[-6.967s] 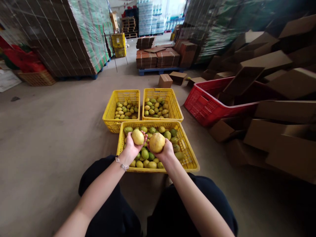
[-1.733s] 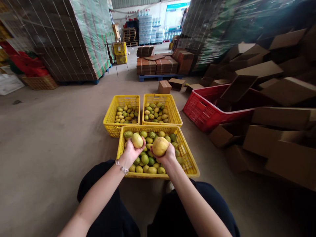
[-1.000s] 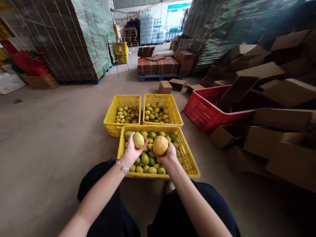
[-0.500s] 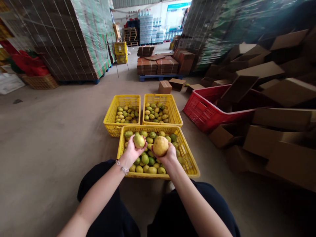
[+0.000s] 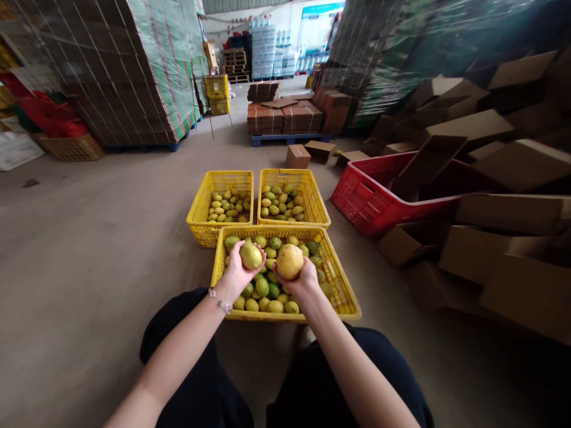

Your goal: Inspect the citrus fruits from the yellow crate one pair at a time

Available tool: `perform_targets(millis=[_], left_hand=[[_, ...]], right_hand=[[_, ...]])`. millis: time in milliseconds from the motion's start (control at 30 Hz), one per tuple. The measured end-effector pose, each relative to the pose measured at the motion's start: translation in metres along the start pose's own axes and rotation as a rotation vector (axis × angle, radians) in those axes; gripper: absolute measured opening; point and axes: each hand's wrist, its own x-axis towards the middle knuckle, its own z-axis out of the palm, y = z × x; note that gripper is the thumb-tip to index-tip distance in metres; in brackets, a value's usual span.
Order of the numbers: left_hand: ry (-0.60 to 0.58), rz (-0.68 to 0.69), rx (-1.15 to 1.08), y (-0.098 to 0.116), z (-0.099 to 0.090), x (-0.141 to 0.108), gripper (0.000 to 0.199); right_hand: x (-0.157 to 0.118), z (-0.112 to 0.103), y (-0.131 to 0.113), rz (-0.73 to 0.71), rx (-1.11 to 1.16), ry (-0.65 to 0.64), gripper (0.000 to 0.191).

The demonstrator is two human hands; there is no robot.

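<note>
In the head view my left hand (image 5: 236,276) is closed around a yellow-green lemon (image 5: 251,256), holding it from the left and below. My right hand (image 5: 307,282) grips a larger, rough-skinned yellow lemon (image 5: 289,262) from the right and below. Both fruits are held side by side, a small gap between them, above a yellow plastic crate (image 5: 336,270). Inside that crate lie many green and yellow lemons (image 5: 262,288). My hands and forearms hide part of them.
Behind stand two more yellow crates, a left one (image 5: 200,205) and a right one (image 5: 317,205), both holding fruit. To the right is a red crate (image 5: 357,202) beside heaped cardboard boxes (image 5: 486,255). Flattened cartons lie on a blue pallet (image 5: 272,140). Wrapped stacks (image 5: 165,65) rise at the sides.
The lemon in my left hand has tilted slightly, and the one in my right hand has turned a little and risen a touch. Both hands keep their hold.
</note>
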Motion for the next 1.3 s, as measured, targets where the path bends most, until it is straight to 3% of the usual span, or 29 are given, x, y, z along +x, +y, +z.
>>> perform_targets(millis=[267, 467, 600, 900, 1000, 1167, 1300], left_hand=[[0.019, -0.011, 0.017, -0.001, 0.001, -0.001, 0.010], [0.083, 0.097, 0.091, -0.001, 0.000, 0.001, 0.009], [0.106, 0.092, 0.108, -0.001, -0.001, 0.003, 0.008], [0.087, 0.101, 0.088, -0.002, -0.001, 0.002, 0.011], [0.032, 0.109, 0.034, -0.002, -0.001, 0.003, 0.016], [-0.047, 0.093, -0.005, -0.001, 0.003, 0.004, 0.021], [-0.102, 0.029, 0.004, 0.001, 0.007, -0.001, 0.028]], right_hand=[[-0.003, 0.002, 0.001, 0.003, 0.001, -0.005, 0.022], [-0.002, 0.002, 0.001, 0.005, 0.009, -0.027, 0.022], [0.002, 0.001, 0.001, 0.004, 0.006, -0.023, 0.022], [0.000, 0.001, 0.003, -0.013, 0.027, -0.045, 0.021], [-0.004, 0.001, 0.000, -0.021, 0.019, -0.147, 0.023], [-0.011, -0.001, -0.009, -0.056, 0.019, -0.425, 0.025], [-0.014, -0.003, -0.015, -0.092, 0.034, -0.512, 0.020]])
